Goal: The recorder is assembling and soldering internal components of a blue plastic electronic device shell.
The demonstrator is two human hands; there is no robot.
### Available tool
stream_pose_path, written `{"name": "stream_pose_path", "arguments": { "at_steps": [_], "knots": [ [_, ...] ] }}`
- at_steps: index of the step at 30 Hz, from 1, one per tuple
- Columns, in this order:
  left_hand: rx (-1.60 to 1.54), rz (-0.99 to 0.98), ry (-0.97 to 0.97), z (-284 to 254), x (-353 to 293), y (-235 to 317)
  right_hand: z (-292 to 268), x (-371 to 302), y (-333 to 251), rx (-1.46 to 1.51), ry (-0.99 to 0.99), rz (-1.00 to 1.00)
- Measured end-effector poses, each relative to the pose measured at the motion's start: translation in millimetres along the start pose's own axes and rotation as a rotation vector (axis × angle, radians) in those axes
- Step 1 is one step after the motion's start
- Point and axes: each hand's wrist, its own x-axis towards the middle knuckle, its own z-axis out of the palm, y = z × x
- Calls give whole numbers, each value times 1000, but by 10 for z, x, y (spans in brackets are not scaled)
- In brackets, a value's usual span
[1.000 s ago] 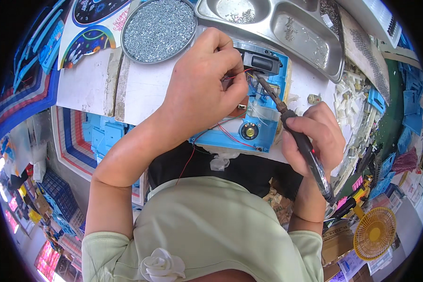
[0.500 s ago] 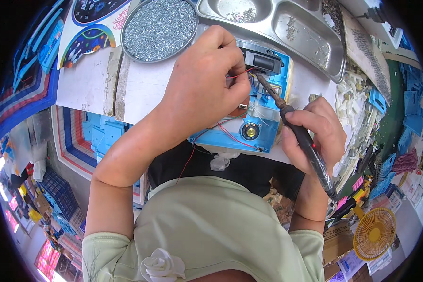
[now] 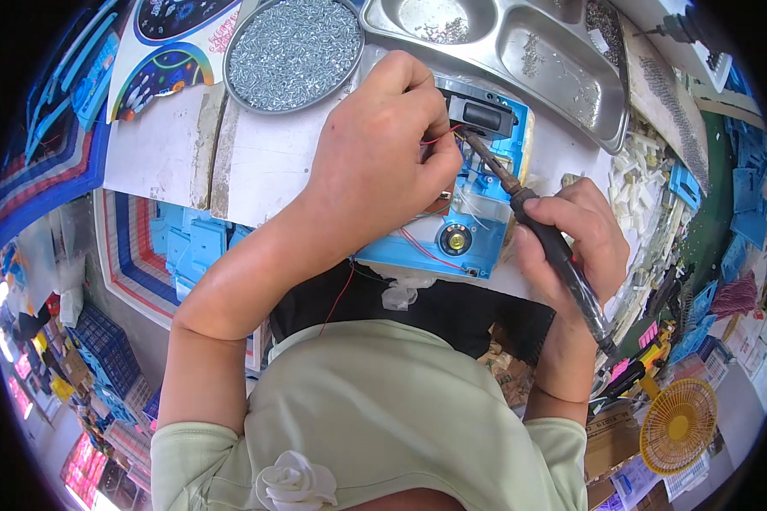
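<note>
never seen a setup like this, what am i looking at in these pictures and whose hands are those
There is no robot here: these are a person's own bare hands, seen from a wide fisheye camera worn on the head, looking down. That lens makes straight edges bend near the rim.

The left hand seems to pinch a thin red wire. The right hand grips a soldering iron, its tip pointing into an open blue plastic housing that contains a small round speaker.

The housing lies on a white work surface. Beyond it are a round dish full of small silvery metal pieces and a steel compartment tray.
</note>
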Motion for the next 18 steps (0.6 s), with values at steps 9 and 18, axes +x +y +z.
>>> {"name": "stream_pose_path", "arguments": {
  "at_steps": [9,18],
  "knots": [
    [-12,-30,-8,2,-7,23,-58,-47,-76,16,24,15],
    [-27,-60,-26,-5,-14,39,-106,-74,-133,29,44,26]
  ]
}}
